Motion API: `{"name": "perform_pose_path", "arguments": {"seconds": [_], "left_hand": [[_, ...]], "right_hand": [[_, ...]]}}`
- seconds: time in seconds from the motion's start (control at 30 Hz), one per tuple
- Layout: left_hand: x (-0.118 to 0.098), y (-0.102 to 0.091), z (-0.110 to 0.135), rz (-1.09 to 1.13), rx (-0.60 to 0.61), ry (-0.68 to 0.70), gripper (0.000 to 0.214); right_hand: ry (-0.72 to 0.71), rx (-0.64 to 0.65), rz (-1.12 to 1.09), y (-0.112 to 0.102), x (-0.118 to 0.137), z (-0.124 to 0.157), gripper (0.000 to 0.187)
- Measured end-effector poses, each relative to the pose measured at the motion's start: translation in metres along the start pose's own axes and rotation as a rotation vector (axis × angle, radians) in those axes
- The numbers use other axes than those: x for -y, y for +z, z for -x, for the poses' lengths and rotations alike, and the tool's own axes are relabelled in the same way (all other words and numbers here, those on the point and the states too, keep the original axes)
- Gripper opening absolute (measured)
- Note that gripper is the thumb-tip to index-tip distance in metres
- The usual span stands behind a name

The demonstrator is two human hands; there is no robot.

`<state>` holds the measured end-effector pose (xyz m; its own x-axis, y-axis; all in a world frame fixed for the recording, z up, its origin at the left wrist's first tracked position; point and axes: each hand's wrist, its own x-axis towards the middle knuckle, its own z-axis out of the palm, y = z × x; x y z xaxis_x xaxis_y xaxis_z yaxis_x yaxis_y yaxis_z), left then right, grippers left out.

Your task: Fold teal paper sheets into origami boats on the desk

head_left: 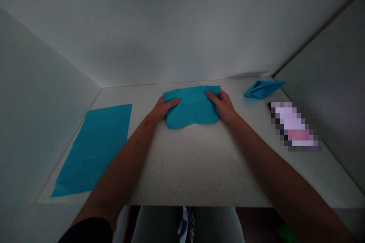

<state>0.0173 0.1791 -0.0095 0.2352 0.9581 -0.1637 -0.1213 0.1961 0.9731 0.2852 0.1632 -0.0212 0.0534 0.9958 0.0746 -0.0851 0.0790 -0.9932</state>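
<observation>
A blue sheet of paper (192,112) is held up between my two hands over the middle of the white table, a crease running across it near the top. My left hand (164,109) grips its left side, thumb on the near face and fingers hidden behind. On the right side, my right hand (224,104) pinches the paper the same way, its thumb near the upper corner. The paper's lower edge is wavy.
Another blue sheet (97,148) lies flat at the left of the table (182,171). A folded blue paper boat (262,89) sits at the back right. Nearer on the right is a blurred-out phone-like object (295,125). White walls enclose the back and sides.
</observation>
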Motion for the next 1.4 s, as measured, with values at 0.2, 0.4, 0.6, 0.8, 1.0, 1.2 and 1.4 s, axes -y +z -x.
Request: {"name": "perform_pose_path", "arguments": {"seconds": [0.2,0.4,0.6,0.8,1.0,1.2,1.4], "left_hand": [[-0.002,0.0,-0.001,0.032,-0.025,-0.038,0.077],[-0.002,0.001,-0.003,0.044,-0.038,-0.029,0.072],[-0.002,-0.001,-0.004,0.033,-0.059,-0.032,0.069],[-0.006,0.002,-0.004,0.158,-0.066,-0.013,0.067],[0.0,0.0,-0.012,0.181,-0.106,0.063,0.062],[0.004,0.0,-0.012,0.022,-0.226,0.183,0.065],[-0.069,-0.067,0.058,-0.508,-0.342,0.312,0.065]], "right_hand": [[0.018,0.001,-0.03,0.0,0.002,0.001,0.06],[0.034,-0.007,-0.041,-0.001,0.001,0.0,0.063],[0.033,0.022,-0.047,0.001,0.0,0.0,0.059],[0.037,0.078,-0.028,-0.004,-0.002,0.002,0.051],[0.021,0.155,-0.041,-0.007,-0.003,0.004,0.058],[-0.13,0.163,-0.09,-0.002,0.003,0.0,0.066],[-0.145,0.13,-0.052,-0.003,0.005,-0.003,0.054]]}}
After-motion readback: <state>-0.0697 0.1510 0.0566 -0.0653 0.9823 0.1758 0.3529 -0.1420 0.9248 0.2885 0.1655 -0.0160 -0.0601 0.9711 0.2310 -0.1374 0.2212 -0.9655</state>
